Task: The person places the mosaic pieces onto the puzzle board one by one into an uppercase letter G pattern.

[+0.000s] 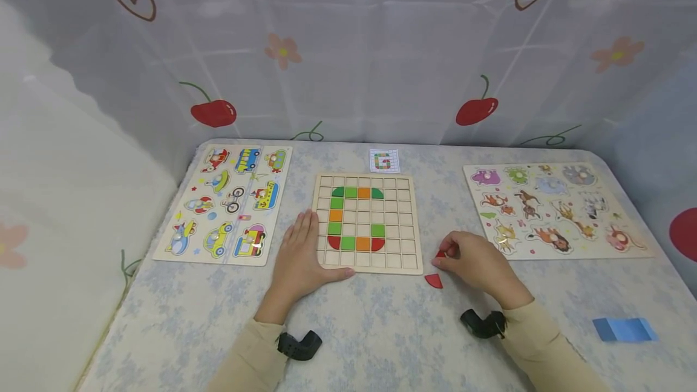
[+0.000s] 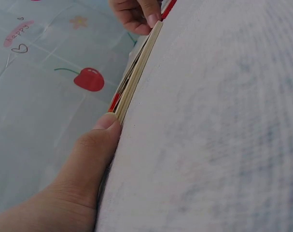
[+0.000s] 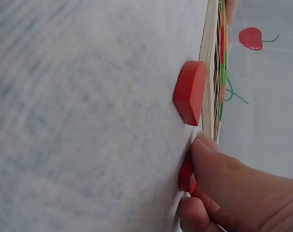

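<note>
A wooden grid board (image 1: 401, 247) lies mid-table, with green, orange and red pieces set in its cells in an open letter shape. My left hand (image 1: 298, 258) rests at the board's lower left corner, fingers straight along the left side, thumb on the near edge. To the right of the board, my right hand (image 1: 479, 265) pinches a red quarter-circle piece (image 3: 186, 174) between thumb and fingers, close to the tabletop. Another red quarter-circle piece (image 1: 434, 281) lies loose on the cloth just beside that hand.
Behind the board is a small pattern card (image 1: 384, 161) with a coloured letter G. A vehicle puzzle board (image 1: 220, 204) lies on the left, an animal puzzle board (image 1: 555, 213) on the right. A folded blue strip (image 1: 625, 329) sits near the right edge.
</note>
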`<state>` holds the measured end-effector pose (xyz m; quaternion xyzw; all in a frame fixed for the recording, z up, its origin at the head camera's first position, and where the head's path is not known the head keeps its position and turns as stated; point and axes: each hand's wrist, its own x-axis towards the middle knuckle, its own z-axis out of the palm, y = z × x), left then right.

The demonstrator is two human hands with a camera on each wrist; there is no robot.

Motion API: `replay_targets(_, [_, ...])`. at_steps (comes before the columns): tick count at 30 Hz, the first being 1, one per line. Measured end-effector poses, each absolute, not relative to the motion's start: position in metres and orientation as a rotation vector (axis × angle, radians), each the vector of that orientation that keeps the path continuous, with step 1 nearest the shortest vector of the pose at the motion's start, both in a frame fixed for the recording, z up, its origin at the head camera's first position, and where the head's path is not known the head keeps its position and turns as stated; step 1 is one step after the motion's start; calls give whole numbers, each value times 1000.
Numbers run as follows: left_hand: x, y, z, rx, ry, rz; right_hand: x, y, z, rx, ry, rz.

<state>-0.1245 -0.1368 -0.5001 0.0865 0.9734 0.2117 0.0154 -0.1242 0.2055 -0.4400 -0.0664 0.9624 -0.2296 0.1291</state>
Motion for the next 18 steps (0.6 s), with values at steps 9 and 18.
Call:
replay_targets(9, [-124, -137, -498, 278, 3032, 664, -127, 207, -440, -305, 2732, -794])
replay_targets(18, [-124, -137, -499, 284, 3040, 662, -152, 200, -442, -294, 2720, -1003])
